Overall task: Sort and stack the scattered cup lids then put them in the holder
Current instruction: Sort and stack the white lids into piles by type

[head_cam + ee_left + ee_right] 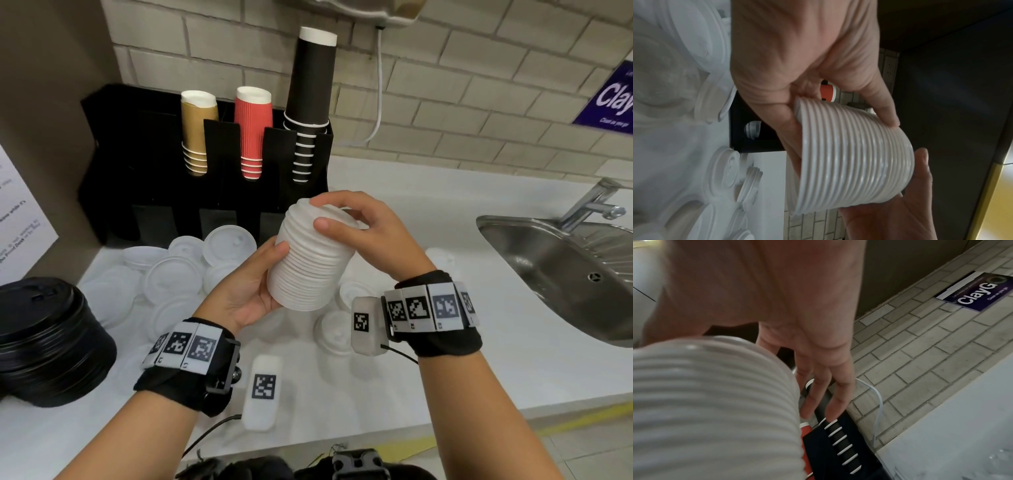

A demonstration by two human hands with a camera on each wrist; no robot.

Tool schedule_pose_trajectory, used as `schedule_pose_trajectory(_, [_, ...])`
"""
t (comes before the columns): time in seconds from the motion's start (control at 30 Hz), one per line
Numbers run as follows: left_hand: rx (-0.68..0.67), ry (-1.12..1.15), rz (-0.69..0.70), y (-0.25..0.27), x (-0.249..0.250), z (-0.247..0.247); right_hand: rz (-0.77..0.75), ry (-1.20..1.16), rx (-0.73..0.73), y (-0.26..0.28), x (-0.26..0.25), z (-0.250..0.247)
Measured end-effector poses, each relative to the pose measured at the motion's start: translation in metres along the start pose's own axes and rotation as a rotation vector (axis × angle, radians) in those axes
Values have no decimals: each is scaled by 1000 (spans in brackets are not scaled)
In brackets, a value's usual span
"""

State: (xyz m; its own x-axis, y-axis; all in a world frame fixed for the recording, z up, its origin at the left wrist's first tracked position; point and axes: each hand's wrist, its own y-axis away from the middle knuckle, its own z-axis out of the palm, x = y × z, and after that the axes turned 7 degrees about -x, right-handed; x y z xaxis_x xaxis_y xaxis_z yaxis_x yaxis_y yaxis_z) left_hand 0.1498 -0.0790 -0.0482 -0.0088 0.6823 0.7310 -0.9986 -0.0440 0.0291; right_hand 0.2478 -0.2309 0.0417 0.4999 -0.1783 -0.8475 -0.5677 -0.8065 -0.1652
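Both hands grip white lid stack (310, 260) | holder (144, 161): three cup stacks | left hand (246, 291) | right hand (370, 233)

Tan (196, 133), red ribbed (252, 132) and black (310, 92) paper cup stacks upright at the white worktop's (428, 205) back edge; stainless steel sink (561, 270) with tap (594, 202) at right edge; purple wall sign (611, 99) above.
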Motion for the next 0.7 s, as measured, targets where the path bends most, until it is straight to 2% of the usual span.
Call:
schedule_pose_trajectory(0.17, [14, 42, 6, -1, -1, 0, -58, 47, -12, 1, 1, 1])
schedule_pose_trajectory(0.4, [2, 53, 13, -4, -1, 0, -62, -1, -52, 4, 3, -4])
schedule_pose_trajectory(0.47, [0, 70, 22, -5, 0, 0, -38, -51, -8, 8, 9, -16])
schedule_pose_trajectory(0.57, [0, 97, 49, -6, 5, -3, 104, 12, 118, 14, 31, -46])
schedule_pose_trajectory(0.6, [2, 97, 62, -6, 7, -4, 195, 114, 86, 16, 43, -57])
schedule_pose_trajectory(0.7, [-17, 97, 89, -6, 13, -6, 548, 554, -198, 23, 84, -79])
